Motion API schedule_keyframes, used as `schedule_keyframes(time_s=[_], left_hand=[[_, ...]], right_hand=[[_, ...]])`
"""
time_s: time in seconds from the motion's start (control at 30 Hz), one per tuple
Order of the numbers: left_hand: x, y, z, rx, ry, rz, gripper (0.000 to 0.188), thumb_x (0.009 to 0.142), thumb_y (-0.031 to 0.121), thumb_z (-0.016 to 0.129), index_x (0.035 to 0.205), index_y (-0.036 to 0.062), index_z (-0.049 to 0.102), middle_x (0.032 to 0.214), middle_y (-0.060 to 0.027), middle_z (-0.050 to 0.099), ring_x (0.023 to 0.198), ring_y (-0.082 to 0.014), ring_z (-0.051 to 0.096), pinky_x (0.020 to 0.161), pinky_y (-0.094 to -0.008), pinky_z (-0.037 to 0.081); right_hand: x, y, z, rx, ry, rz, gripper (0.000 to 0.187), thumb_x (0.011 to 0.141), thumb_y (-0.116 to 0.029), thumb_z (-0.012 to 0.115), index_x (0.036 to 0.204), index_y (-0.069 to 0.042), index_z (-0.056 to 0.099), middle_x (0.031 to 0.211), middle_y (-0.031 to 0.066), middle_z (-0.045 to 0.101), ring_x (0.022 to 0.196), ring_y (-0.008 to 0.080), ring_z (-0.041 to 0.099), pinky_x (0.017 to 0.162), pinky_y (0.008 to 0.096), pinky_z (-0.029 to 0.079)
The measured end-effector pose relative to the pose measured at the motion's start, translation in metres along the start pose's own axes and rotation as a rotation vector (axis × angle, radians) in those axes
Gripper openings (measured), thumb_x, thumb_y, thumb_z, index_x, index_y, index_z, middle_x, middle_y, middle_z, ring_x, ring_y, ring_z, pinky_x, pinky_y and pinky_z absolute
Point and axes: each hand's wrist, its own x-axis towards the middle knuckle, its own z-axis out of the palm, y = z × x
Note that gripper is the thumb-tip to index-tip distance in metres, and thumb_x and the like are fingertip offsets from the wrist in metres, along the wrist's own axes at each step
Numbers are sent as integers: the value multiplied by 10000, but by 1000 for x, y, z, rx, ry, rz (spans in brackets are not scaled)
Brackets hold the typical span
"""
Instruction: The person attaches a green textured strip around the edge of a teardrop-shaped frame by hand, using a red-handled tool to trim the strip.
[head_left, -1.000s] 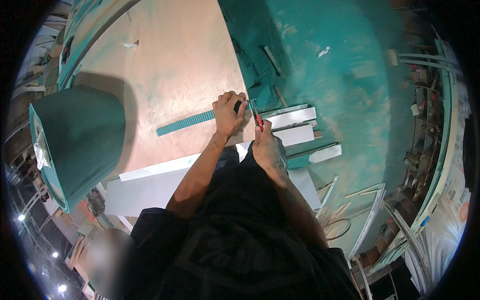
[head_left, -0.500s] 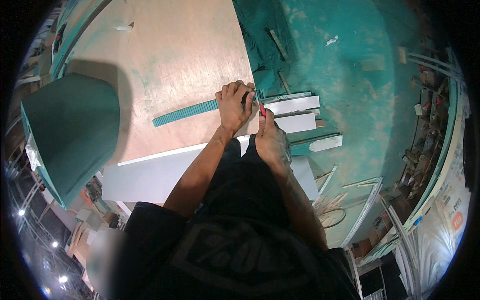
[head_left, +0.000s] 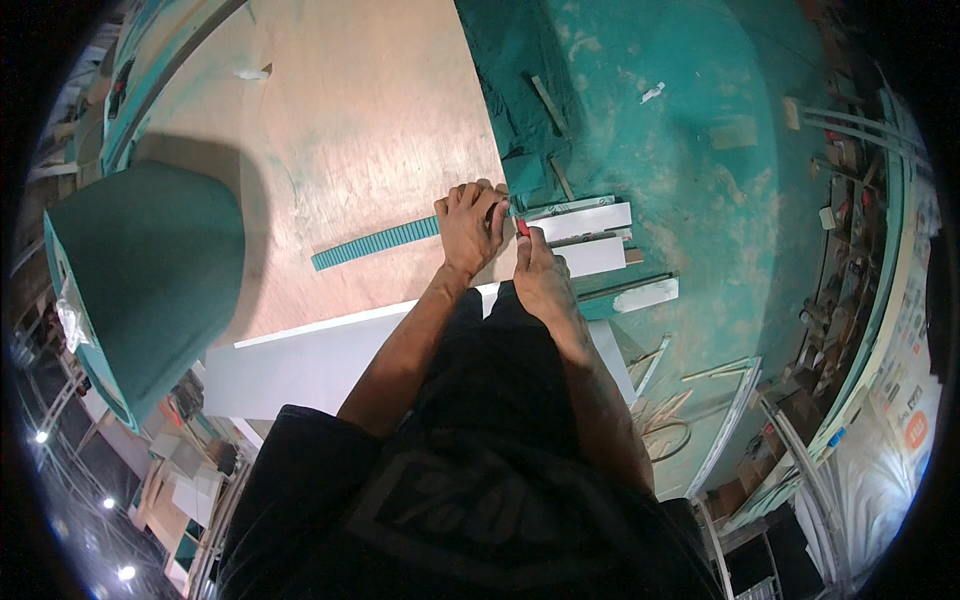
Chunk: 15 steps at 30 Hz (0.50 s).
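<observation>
Lying across the wooden surface point(head_left: 390, 120), the teal ribbed strip point(head_left: 376, 245) runs from its exposed end up to the left hand point(head_left: 468, 228), close to the board's right edge. Close crosswise grooves cover all of the strip that shows, so that stretch looks finished; no severed piece can be made out, and how much remains at the covered end cannot be told. The left fingers bend down over the strip, though whether they pinch or merely press it is unclear. The right hand point(head_left: 542, 278) has its fingers wrapped round a red-handled tool point(head_left: 522, 228), whose working tip, too small to read, sits just beside the left thumb. Right of the hands are white-faced boards point(head_left: 596, 256) over a teal-stained floor point(head_left: 690, 190). Well apart, to the left, a dark teal curved form point(head_left: 155, 265) stands on the surface, tilted in this view.
</observation>
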Motion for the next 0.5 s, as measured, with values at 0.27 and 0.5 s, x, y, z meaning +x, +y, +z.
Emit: schedule_keyframes(time_s=[0.27,0.5], left_hand=[[0,-2,3,75,17,45,131,940,221,681,1057,167,695,1104,-33,628,1058,-287,557,904,-462,363],[0,0,4,50,10,25,135,945,223,679,1057,151,693,1086,-61,617,1043,-308,550,883,-469,365]], right_hand=[[9,-5,-7,12,-65,41,460,1086,-358,380,1425,-64,479,1238,357,637,1137,571,607,992,645,459],[14,9,13,13,-2,-24,469,1089,-374,359,1425,-65,464,1239,360,639,1157,576,598,1023,652,441]])
